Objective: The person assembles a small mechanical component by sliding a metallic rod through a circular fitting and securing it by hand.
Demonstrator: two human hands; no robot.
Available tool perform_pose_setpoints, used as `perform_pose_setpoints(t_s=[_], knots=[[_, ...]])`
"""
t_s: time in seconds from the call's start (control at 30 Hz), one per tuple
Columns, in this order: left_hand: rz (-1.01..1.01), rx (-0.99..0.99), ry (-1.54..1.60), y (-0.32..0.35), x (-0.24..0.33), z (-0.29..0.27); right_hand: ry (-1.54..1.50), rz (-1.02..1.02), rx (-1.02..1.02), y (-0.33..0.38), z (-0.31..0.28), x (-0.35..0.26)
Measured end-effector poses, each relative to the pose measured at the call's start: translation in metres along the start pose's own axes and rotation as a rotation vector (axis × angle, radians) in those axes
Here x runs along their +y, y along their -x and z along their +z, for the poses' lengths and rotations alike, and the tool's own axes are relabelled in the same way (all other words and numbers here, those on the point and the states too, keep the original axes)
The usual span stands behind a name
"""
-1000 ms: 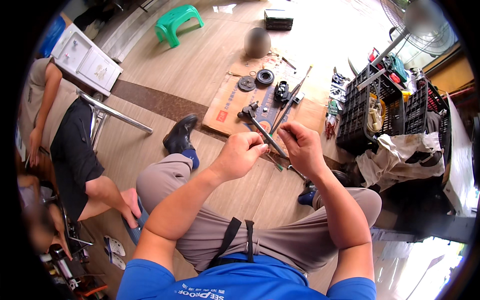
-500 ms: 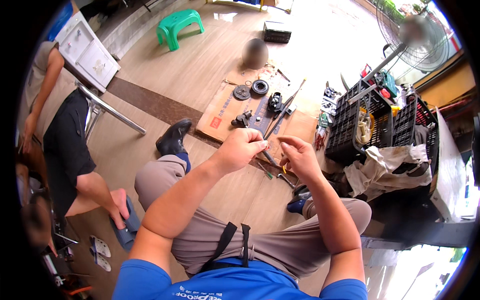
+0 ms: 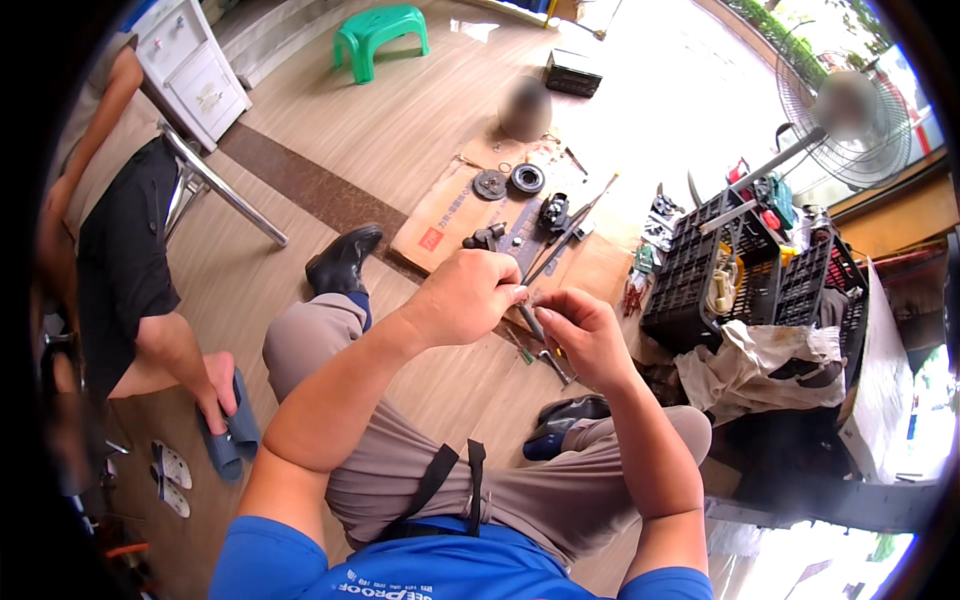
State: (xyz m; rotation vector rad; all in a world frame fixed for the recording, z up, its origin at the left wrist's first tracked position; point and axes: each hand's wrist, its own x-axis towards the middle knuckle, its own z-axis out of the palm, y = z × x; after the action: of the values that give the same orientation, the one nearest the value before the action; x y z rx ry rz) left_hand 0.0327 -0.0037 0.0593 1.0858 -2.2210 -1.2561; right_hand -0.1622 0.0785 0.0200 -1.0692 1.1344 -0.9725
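Metal shows between the two hands, where a thin tool shaft [image 3: 533, 322] is held above the lap, its lower end pointing down toward the wooden floor [image 3: 330, 130]. The left hand [image 3: 468, 297] is closed into a fist-like pinch, its fingertips pressed together at the upper end of the shaft. The right hand [image 3: 583, 335] is curled just beside it, thumb and forefinger brought together around something too small to be made out; whether that piece is touched by the shaft cannot be told. Both hands are raised over the knees, almost touching each other. Beyond them a flattened cardboard sheet [image 3: 450, 215] is spread on the floor, and on it are laid two round dark discs [image 3: 508, 182], a black machine part [image 3: 552, 212] and a long rod [image 3: 570, 232]. To the right a black plastic crate [image 3: 700, 270] is stood, with a pale cloth [image 3: 750, 360] heaped against it. A green stool [image 3: 378, 32] is seen at the far top, a standing fan [image 3: 850, 125] at the upper right, and another person's bare leg [image 3: 165, 340] at the left edge.
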Motion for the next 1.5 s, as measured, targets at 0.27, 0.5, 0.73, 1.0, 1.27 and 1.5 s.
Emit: perform_pose_setpoints(t_s=[0.27, 0.5, 0.73, 1.0, 1.27, 1.5], knots=[[-0.259, -0.060, 0.252, 0.005, -0.036, 0.011, 0.433, -0.180, 0.115, -0.008, 0.005, 0.022], [-0.380, -0.059, 0.904, -0.001, -0.064, 0.026, 0.298, -0.259, 0.151, -0.017, 0.000, 0.035], [-0.436, -0.011, 1.039, -0.010, -0.059, 0.044, 0.429, -0.469, 0.262, -0.019, -0.001, 0.051], [-0.386, 0.109, 0.855, -0.010, -0.058, 0.061, 0.446, -0.354, 0.247, -0.011, 0.001, 0.043], [-0.443, 0.094, 1.010, -0.010, -0.055, 0.058, 0.479, -0.349, 0.283, -0.011, -0.001, 0.044], [-0.357, 0.145, 0.736, -0.010, -0.058, 0.065, 0.443, -0.308, 0.250, -0.008, 0.001, 0.038]])
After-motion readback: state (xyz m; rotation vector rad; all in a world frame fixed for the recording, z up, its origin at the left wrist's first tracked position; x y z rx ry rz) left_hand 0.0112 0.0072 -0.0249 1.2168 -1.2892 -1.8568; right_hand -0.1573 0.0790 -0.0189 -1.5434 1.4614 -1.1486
